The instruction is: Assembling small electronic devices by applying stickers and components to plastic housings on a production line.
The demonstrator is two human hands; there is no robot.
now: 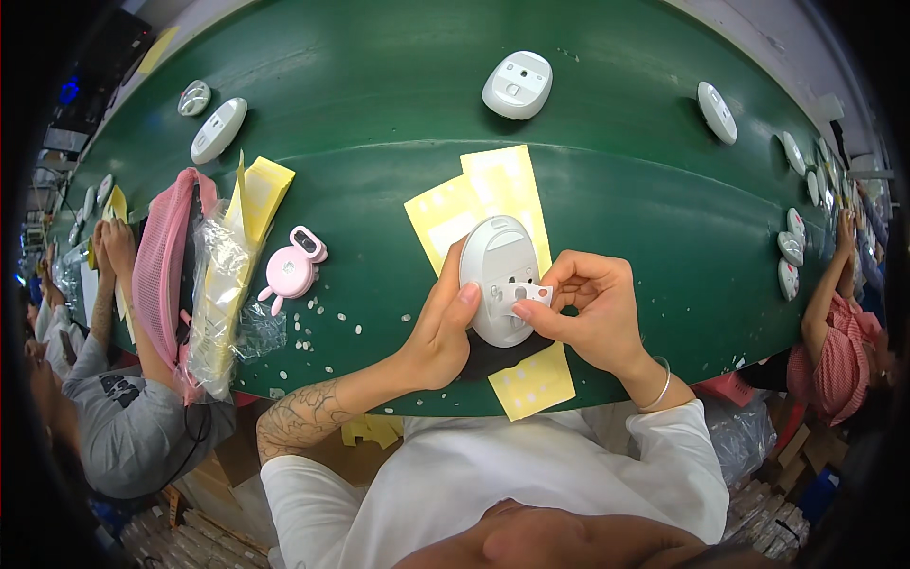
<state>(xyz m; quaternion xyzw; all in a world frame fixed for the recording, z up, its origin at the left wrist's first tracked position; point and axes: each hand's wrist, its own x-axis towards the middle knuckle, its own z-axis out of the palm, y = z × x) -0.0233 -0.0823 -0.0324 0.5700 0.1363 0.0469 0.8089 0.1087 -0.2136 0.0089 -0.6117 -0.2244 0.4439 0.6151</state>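
A white computer mouse [502, 248] is turned underside up at the middle of the bench. My left hand [438, 332] is closed round its left side, the thumb lying on the edge of the underside. My right hand [599, 311] pinches the right end of a small white sticker [538, 293] between thumb and fingers. The sticker lies over or just above the mouse's underside; whether it is stuck down I cannot tell. Yellow sticker sheets [505, 182] lie beyond and beneath the mouse, and another yellow sheet [536, 381] lies nearer me. A dark pad [482, 358] partly shows under the mouse.
Another white mouse [518, 83] rests underside up farther back; several more stand left and right. At left are a pink fan-like gadget [289, 270], a pink mesh bag [163, 266], bagged yellow sheets [216, 294] and scattered white bits [328, 370]. Co-workers sit at both sides.
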